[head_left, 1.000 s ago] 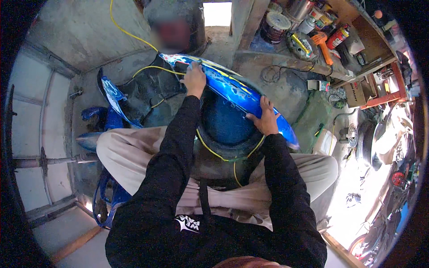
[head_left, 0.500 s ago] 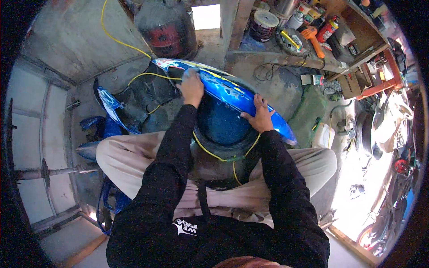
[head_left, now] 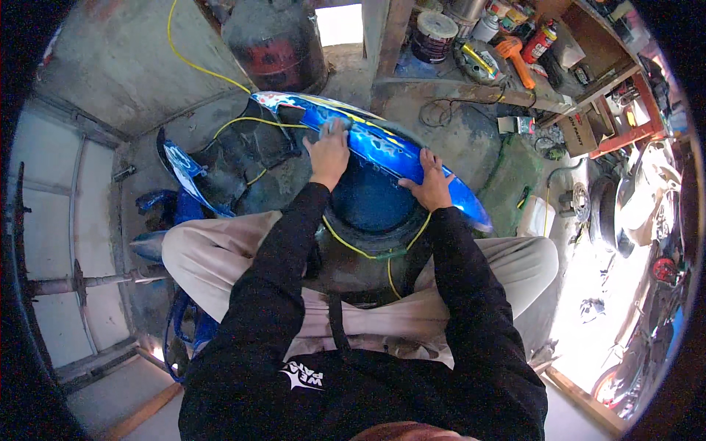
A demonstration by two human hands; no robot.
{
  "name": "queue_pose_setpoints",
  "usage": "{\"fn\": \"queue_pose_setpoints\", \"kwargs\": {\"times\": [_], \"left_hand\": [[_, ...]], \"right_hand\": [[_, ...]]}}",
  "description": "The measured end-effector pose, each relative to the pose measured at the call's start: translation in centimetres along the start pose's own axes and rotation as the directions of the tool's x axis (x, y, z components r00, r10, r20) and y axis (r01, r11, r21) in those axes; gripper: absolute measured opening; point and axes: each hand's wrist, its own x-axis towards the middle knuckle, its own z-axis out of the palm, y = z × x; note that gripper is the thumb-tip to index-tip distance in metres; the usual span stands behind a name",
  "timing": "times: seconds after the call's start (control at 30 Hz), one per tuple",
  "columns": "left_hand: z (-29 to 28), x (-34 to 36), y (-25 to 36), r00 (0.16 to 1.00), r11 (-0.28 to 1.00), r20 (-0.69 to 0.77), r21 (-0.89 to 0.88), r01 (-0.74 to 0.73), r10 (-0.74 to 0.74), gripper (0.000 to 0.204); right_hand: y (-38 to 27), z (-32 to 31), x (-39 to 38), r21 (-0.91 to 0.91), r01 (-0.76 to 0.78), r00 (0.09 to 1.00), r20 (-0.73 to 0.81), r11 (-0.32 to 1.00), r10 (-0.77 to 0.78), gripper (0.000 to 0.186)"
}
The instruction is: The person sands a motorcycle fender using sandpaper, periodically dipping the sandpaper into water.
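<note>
A long glossy blue panel (head_left: 382,145) with white and yellow patches and mottled worn areas lies slantwise over a round dark tub (head_left: 379,241) with dark liquid inside. My left hand (head_left: 328,154) presses on the panel's upper left part, fingers bent over a small greyish pad, partly hidden. My right hand (head_left: 432,184) grips the panel toward its right end, thumb on the near edge, fingers over the top. A yellow cord (head_left: 347,241) runs around the tub. Another blue-and-white panel (head_left: 184,167) lies to the left.
More blue parts (head_left: 168,206) lie by my left knee. A dark drum (head_left: 273,59) stands at the back. A wooden shelf (head_left: 471,95) holds cans and tools at back right. A white jug (head_left: 533,217), a tyre (head_left: 603,213) and clutter line the right; a wall (head_left: 73,220) bounds the left.
My left hand has moved a little rightward along the panel with the greyish pad. My right hand keeps its grip. The view has shifted slightly.
</note>
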Motion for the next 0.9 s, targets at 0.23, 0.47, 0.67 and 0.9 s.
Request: {"fn": "queue_pose_setpoints", "kwargs": {"times": [0.23,0.47,0.67,0.9], "left_hand": [[-0.2,-2.8,0.8,0.719,0.714,0.097,-0.266,-0.648,0.688,0.041],[1.3,-0.2,-1.9,0.987,0.997,0.136,-0.021,-0.078,0.080,0.044],[0.8,-3.8,-0.7,0.713,0.738,0.197,-0.239,-0.631,0.673,0.050],[0.4,0.6,-5.4,0.982,0.997,0.190,-0.072,0.001,0.013,0.037]], "right_hand": [[0.2,0.3,0.0,0.003,0.028,0.999,-0.033,1.000,-0.028,0.110],[-0.1,0.0,0.0,0.000,-0.012,1.000,-0.012,1.000,0.012,0.109],[0.1,0.0,0.1,0.004,0.015,1.000,0.014,1.000,-0.015,0.110],[-0.1,-0.2,0.0,0.025,-0.020,0.999,0.026,0.999,0.019,0.108]]}}
